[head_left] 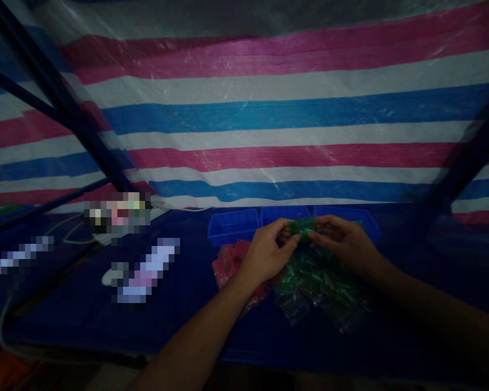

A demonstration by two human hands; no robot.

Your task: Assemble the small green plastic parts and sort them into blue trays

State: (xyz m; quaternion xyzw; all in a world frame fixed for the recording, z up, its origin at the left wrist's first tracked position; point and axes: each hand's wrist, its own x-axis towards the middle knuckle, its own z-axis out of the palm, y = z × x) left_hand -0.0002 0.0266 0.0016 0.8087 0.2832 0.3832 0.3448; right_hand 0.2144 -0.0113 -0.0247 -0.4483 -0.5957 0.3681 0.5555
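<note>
The left hand [271, 251] and right hand [346, 239] pinch opposite ends of a small, shiny, translucent green packet [304, 226]. It is above the counter [179, 328], near the blue bins [234, 224] along the far edge.

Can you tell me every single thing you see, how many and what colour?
Striped sheet: one, pink-white-blue, behind
Frame bars: several, dark blue, both sides
Tabletop: at least one, blue, below
Bins: three, blue, back row
Red packets: uncountable, red, centre
Green packets: uncountable, green and clear, right of red
Blurred patches: three, mixed, left
Rounded object: one, white, left
Cables: several, whitish, left
Unclear thing: one, orange, bottom-left
Held item: one, green, between hands
Left hand: one, bare, centre
Right hand: one, bare, right
</note>
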